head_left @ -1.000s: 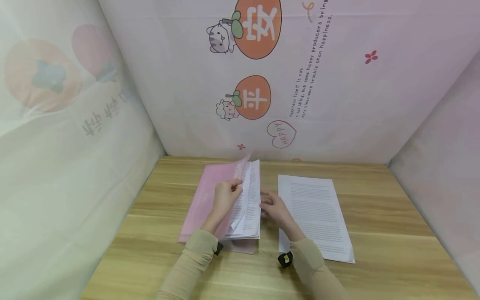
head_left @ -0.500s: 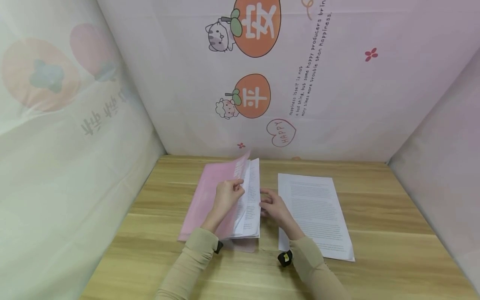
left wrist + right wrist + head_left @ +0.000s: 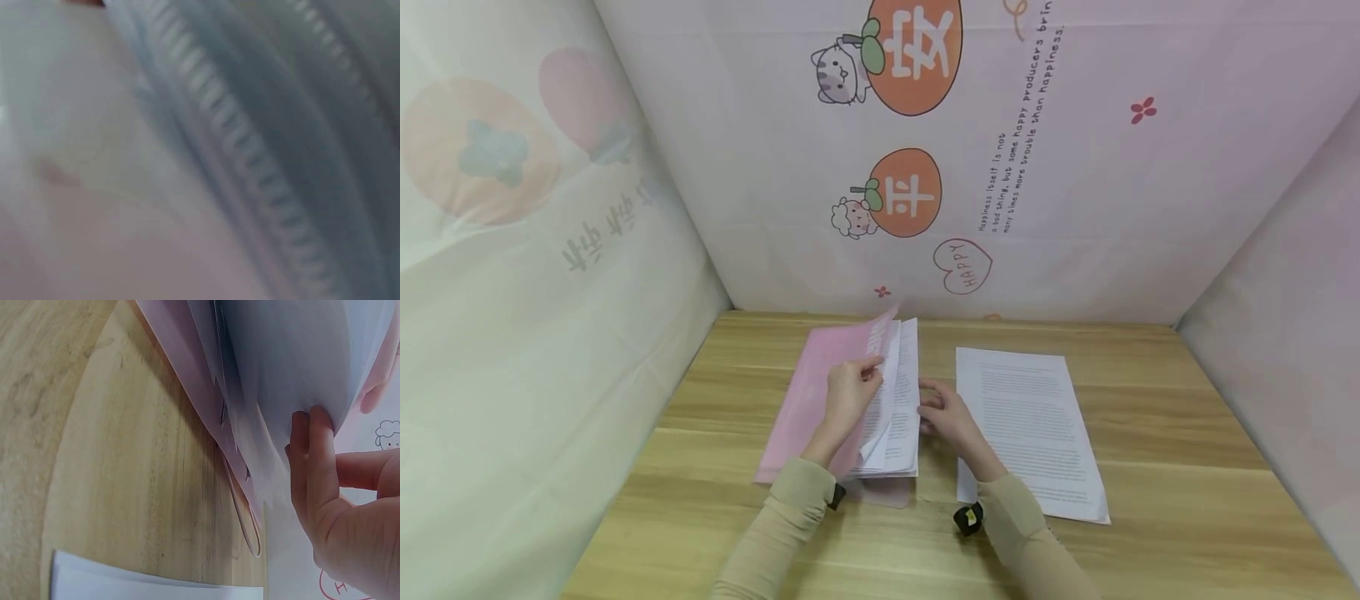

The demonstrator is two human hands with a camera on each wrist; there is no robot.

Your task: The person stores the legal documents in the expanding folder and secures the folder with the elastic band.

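Observation:
A pink folder point(image 3: 808, 379) lies on the left part of the table, its cover lifted at the right edge. My left hand point(image 3: 847, 392) pinches that raised edge between thumb and fingers. Inside sit several printed sheets point(image 3: 905, 417), one with a curled lower corner. From the right, my right hand point(image 3: 951, 417) holds the edge of the sheets. In the right wrist view its fingers point(image 3: 320, 447) press the face of the sheets point(image 3: 294, 356), thumb side beyond the edge. The left wrist view is blurred; a ribbed, translucent strip point(image 3: 237, 137) crosses it.
A printed paper stack point(image 3: 1030, 433) lies to the right, partly under the right forearm. Beneath everything is a wooden table point(image 3: 1180, 467), bounded by printed cloth walls point(image 3: 1075, 208) at the back and sides. A thin loop point(image 3: 240, 512) sticks out from the folder.
The left hand and the cover edge shifted slightly right, then back left, showing more of the sheets again. The right hand has hardly moved.

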